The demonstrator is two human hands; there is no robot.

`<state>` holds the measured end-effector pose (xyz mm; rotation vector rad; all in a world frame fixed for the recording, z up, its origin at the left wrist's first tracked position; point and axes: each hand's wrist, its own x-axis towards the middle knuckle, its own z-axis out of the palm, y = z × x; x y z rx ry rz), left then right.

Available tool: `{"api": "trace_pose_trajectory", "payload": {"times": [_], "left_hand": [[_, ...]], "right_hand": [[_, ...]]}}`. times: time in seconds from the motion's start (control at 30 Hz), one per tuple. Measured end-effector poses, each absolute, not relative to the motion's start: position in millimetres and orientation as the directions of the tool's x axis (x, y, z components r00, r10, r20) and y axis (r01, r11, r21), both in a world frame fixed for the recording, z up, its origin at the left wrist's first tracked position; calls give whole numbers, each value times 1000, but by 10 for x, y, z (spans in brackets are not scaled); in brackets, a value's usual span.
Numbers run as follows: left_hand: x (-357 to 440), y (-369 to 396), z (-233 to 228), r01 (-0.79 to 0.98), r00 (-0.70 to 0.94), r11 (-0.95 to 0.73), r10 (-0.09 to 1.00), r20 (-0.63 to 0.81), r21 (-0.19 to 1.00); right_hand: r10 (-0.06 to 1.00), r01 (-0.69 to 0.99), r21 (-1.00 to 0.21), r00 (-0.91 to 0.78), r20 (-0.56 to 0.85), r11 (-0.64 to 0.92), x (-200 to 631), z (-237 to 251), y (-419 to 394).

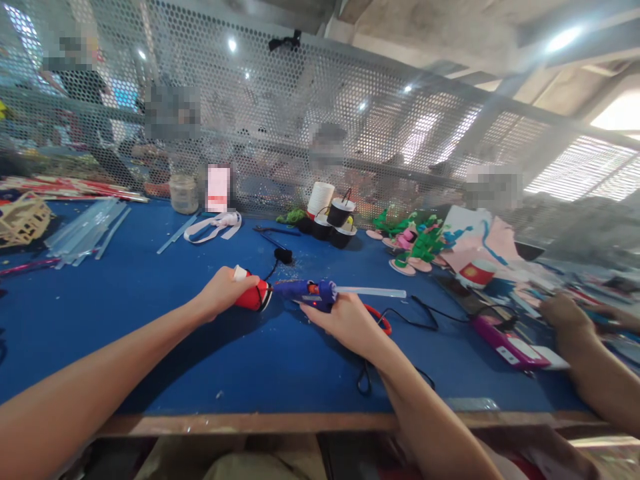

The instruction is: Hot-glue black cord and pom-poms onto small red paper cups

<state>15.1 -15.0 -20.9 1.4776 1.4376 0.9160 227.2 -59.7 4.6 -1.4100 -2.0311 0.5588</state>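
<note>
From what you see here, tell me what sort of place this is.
Probably a shared craft workshop: a blue glue gun in the right hand, spare glue sticks, and finished paper decorations on the blue table.

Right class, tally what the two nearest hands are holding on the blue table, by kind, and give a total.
Red and white cup, in the left hand: 1
Blue glue gun, in the right hand: 1
Clear glue stick in the gun: 1
Total: 3

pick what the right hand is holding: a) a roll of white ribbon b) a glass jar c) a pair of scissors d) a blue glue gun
d: the right hand grips a blue glue gun with a clear glue stick out its back, nozzle aimed at the red and white piece in the left hand.
</note>
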Motion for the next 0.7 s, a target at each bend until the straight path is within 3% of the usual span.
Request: {"api": "trace_pose_trajectory", "payload": {"times": [0.7], "left_hand": [[170, -183, -168, 435, 84, -19, 996, -19, 900]], "right_hand": [[944, 678, -657, -220, 245, 329, 2276, 56, -574]]}}
